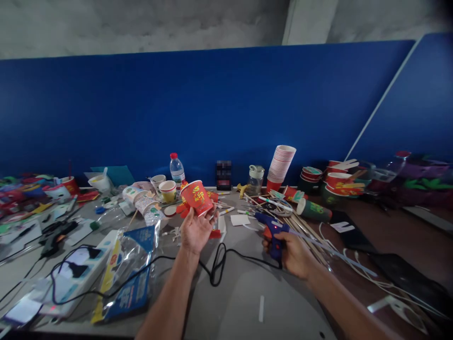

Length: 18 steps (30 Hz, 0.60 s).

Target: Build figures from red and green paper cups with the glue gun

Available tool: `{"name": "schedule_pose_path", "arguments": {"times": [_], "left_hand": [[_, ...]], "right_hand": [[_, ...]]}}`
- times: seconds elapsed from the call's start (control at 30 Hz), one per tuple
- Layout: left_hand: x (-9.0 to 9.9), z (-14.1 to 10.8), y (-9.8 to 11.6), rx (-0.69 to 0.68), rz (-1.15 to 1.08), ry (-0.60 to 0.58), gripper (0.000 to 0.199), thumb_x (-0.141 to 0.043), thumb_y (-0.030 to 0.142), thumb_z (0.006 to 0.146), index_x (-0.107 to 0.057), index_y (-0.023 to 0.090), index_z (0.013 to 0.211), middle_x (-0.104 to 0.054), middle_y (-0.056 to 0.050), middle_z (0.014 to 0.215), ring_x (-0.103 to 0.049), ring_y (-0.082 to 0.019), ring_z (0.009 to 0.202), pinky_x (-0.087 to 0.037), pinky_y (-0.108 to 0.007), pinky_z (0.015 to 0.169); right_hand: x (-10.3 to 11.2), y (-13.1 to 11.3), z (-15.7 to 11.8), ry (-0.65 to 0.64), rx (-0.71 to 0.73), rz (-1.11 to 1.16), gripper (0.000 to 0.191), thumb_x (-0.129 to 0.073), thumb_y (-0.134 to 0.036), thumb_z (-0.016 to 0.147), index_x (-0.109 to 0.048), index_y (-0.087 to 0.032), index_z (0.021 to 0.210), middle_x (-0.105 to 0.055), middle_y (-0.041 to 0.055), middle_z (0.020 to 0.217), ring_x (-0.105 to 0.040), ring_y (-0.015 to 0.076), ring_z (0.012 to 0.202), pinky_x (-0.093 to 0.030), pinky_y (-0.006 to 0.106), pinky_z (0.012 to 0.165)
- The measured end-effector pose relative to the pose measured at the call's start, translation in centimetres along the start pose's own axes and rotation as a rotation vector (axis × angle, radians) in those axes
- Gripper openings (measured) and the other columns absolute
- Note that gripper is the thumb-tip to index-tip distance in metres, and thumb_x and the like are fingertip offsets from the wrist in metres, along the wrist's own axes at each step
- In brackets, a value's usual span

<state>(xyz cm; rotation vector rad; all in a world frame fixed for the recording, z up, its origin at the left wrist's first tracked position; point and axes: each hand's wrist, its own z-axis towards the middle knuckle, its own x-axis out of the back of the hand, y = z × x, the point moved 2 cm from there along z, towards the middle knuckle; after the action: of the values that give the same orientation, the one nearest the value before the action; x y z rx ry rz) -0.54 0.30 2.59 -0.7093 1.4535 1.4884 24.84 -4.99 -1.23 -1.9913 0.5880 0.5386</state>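
Observation:
My left hand (197,232) holds up a red paper cup (197,198) with yellow-green lettering, tilted, its rim toward the upper left. Fingers and thumb support it from below and behind. In my right hand (295,252) is a blue glue gun (274,230) with an orange-red trigger, its nozzle pointing left toward the cup but apart from it. A long pale glue stick (329,248) runs from the back of the gun to the lower right. The black cord (221,264) loops from the grip across the table to the left.
At left lie a power strip (85,274) and a blue-and-yellow plastic package (130,278). Behind stand a water bottle (176,169), a glass jar (255,179) and a stack of paper cups (281,165). Wooden sticks (307,231) lie at right. A small white strip (261,309) rests in front.

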Motion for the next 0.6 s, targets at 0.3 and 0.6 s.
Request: {"name": "schedule_pose_path", "arguments": {"times": [0.3, 0.6], "left_hand": [[0.4, 0.2, 0.2, -0.018, 0.032, 0.028, 0.036, -0.063, 0.038, 0.079, -0.065, 0.014, 0.107, -0.07, -0.013, 0.103, -0.064, -0.026, 0.099, -0.045, -0.044, 0.093], [0.3, 0.3, -0.5, 0.019, 0.083, 0.063, 0.038, -0.065, 0.033, 0.078, -0.063, 0.015, 0.111, -0.071, -0.011, 0.1, -0.064, -0.026, 0.099, -0.047, -0.042, 0.09]], "right_hand": [[1.2, 1.3, -1.6, -0.172, -0.122, 0.061, 0.011, -0.057, -0.027, 0.071, -0.059, -0.016, 0.067, -0.055, 0.0027, 0.057, -0.054, 0.0135, 0.052, -0.043, 0.021, 0.043], [0.6, 2.0, -2.4, -0.22, -0.106, 0.087, 0.009, -0.056, -0.023, 0.07, -0.06, -0.016, 0.069, -0.056, 0.0022, 0.057, -0.051, 0.0128, 0.051, -0.044, 0.025, 0.051]]}}
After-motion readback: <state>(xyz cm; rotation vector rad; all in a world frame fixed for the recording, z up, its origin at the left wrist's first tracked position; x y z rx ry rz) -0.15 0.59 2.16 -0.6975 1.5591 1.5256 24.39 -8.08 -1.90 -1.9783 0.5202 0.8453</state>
